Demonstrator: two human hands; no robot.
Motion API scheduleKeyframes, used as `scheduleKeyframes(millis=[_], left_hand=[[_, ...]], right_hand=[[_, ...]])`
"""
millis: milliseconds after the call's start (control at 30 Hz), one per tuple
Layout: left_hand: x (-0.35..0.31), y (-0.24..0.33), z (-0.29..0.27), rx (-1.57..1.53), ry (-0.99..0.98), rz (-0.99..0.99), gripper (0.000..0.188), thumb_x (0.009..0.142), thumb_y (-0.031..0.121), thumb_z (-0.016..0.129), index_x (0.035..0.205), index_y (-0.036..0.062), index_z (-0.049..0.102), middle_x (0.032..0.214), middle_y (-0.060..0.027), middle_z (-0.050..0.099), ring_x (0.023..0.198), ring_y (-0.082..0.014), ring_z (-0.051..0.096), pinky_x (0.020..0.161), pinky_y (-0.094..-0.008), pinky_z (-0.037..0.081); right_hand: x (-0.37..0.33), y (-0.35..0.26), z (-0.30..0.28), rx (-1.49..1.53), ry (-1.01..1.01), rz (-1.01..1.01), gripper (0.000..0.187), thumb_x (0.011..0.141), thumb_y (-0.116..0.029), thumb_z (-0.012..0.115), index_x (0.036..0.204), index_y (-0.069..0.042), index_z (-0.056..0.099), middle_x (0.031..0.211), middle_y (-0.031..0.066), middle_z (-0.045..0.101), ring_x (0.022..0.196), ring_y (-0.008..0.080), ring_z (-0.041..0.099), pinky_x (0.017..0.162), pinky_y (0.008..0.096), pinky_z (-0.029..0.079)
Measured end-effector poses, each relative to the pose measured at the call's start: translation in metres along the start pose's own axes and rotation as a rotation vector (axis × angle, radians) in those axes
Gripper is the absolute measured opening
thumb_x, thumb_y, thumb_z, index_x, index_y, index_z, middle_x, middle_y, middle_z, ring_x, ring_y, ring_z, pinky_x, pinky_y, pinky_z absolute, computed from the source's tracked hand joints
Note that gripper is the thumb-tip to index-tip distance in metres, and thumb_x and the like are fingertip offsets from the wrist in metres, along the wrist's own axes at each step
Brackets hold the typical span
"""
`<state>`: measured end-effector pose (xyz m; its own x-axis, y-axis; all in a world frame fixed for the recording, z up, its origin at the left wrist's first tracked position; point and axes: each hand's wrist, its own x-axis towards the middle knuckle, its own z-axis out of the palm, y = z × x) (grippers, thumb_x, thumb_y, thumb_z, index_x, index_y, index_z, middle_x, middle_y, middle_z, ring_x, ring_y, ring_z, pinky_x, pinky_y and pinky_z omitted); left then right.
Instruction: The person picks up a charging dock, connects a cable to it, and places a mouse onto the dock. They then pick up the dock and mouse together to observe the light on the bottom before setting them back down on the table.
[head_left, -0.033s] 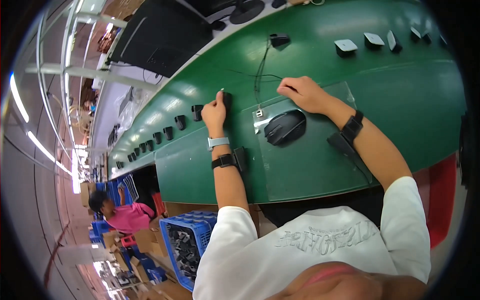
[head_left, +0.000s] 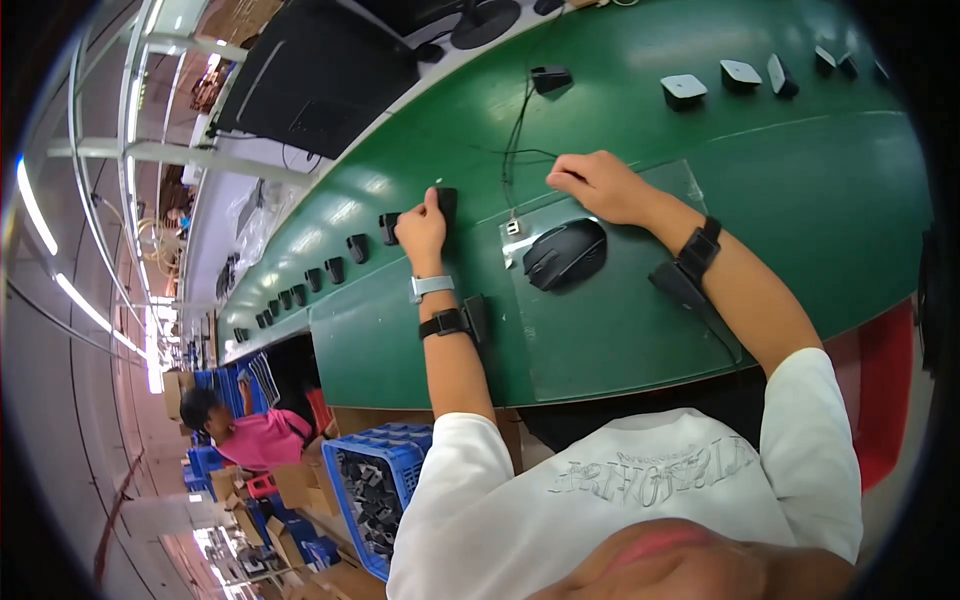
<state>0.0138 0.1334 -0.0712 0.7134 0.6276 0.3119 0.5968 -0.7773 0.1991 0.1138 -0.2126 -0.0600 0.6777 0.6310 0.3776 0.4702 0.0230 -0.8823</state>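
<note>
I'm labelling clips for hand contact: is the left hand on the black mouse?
No, the left hand is at a small black block, while the mouse lies apart on the clear sheet.

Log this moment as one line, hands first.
left hand: at black block, grip unclear | right hand: curled at thin black cable, grip unclear | black mouse: on clear sheet | blue crate: holds dark parts

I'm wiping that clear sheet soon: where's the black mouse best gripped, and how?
Probably by its long flanks, coming from above on the near side: the black mouse lies flat with its arched back uncovered, and the right hand is beyond it.
</note>
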Motion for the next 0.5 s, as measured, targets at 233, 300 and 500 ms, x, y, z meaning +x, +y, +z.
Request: scheduleKeyframes(millis=[233,300,500], left_hand=[[0.049,0.161,-0.012,-0.319,-0.057,0.624,0.045,0.091,0.037,0.073,0.119,0.0018,0.069,0.118,-0.0198,0.068,0.113,-0.0422,0.061,0.101,-0.0476,0.048],[0.076,0.205,0.003,-0.239,-0.093,0.758,0.046,0.089,0.035,0.074,0.121,0.002,0.068,0.121,-0.0195,0.066,0.116,-0.0424,0.059,0.101,-0.0491,0.048],[0.097,0.259,0.049,0.255,-0.318,0.891,0.062,0.078,0.026,0.077,0.133,0.0018,0.059,0.131,-0.0228,0.063,0.125,-0.0418,0.057,0.105,-0.0515,0.048]], right_hand=[[-0.009,0.006,-0.021,-0.114,-0.071,0.032,0.028,0.092,-0.026,0.064,0.077,-0.001,0.065,0.064,0.0161,0.059,0.056,0.0293,0.057,0.056,0.0397,0.043],[-0.007,0.004,-0.016,-0.081,-0.034,0.011,0.03,0.091,-0.029,0.063,0.079,-0.001,0.067,0.066,0.0191,0.06,0.059,0.0348,0.057,0.057,0.0423,0.045],[-0.009,-0.008,-0.01,0.022,-0.101,-0.005,0.029,0.092,-0.03,0.064,0.079,-0.004,0.067,0.065,0.016,0.065,0.061,0.034,0.064,0.063,0.0443,0.049]])
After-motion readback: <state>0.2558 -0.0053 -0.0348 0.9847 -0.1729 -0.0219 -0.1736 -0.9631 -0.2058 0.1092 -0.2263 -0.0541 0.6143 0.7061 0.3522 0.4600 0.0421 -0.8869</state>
